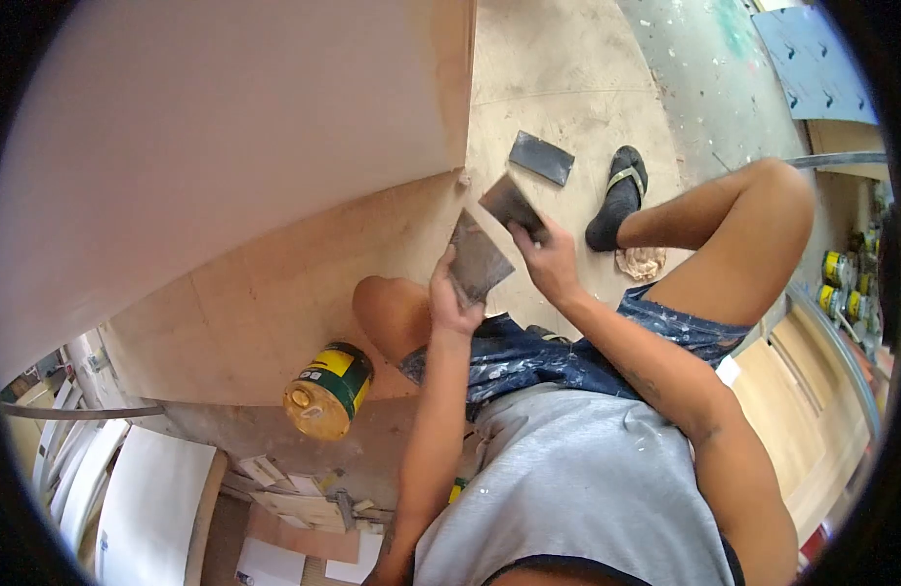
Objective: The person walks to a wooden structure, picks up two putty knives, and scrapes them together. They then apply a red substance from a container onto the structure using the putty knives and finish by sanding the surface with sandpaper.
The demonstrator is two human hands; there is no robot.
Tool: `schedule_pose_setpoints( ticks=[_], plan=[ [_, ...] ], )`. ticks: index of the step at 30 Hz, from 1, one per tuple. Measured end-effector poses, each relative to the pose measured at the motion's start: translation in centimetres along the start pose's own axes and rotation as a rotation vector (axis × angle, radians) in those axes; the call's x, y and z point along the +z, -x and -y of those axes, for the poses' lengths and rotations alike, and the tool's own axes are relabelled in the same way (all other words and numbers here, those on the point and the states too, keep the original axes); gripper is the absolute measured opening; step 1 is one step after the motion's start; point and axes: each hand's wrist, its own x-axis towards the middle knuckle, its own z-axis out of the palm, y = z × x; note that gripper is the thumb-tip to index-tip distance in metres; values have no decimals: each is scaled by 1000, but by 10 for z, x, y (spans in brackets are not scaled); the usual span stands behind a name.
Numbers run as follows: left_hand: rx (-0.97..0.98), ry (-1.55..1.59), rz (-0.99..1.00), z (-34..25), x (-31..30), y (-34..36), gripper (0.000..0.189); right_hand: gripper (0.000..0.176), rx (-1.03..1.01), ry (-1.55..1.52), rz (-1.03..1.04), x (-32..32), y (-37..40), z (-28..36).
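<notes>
My left hand is closed round the edge of a flat grey-brown filler spreader, thumb along its side. In my right hand is a darker rectangular spreader, pinched with the thumb on its face and tilted just above the other one. The two blades are close together, with their edges near each other in this view. Beyond them, a dark rectangular plate with whitish smears lies flat on the wooden board.
A large pale panel rises at the left. Near my left knee stands a yellow and green can with a smeared top. A crumpled cloth lies by my sandalled foot. Several cans stand at the far right; offcuts lie lower left.
</notes>
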Motion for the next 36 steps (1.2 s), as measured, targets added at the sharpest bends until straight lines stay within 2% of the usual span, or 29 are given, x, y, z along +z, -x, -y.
schedule_pose_setpoints(
  ticks=[1,2,3,6,8,10,12,15,18,20,21,22,24,26,28,33,36],
  plan=[
    [-40,122,69,7,0,-4,29,25,-10,5,3,-11,6,9],
    [-79,242,138,13,8,-5,29,32,-252,62,53,-21,10,16],
    [100,73,98,25,16,-3,28,41,-491,116,104,-27,11,18],
    [5,217,129,31,17,-10,31,50,-506,223,163,-29,12,6],
    [48,210,111,23,32,4,37,47,-452,248,185,-23,4,-17],
    [81,11,244,11,32,20,42,34,-163,323,327,-18,-4,-41],
    [88,-53,228,-3,28,33,44,37,267,404,311,-2,-25,-61],
    [85,-165,177,-27,-9,46,43,42,281,328,263,28,-69,-102],
    [-51,-186,35,-49,-99,50,42,41,401,213,240,46,-114,-113],
    [-205,291,115,-56,-141,56,40,38,452,151,278,55,-137,-129],
    [-164,277,590,-55,-125,50,39,35,514,126,290,60,-144,-139],
    [-161,276,585,-55,-126,46,39,32,561,104,294,65,-151,-143],
    [-39,466,589,-57,-128,38,35,31,558,125,286,58,-154,-121],
    [-60,412,557,-60,-132,38,35,32,577,162,330,60,-155,-122],
    [-160,248,540,-62,-132,36,35,32,573,153,303,62,-155,-125],
    [-110,388,601,-61,-129,32,35,33,485,207,295,61,-160,-118],
    [-112,351,597,-62,-128,33,35,31,579,226,386,62,-166,-118]
  ],
)
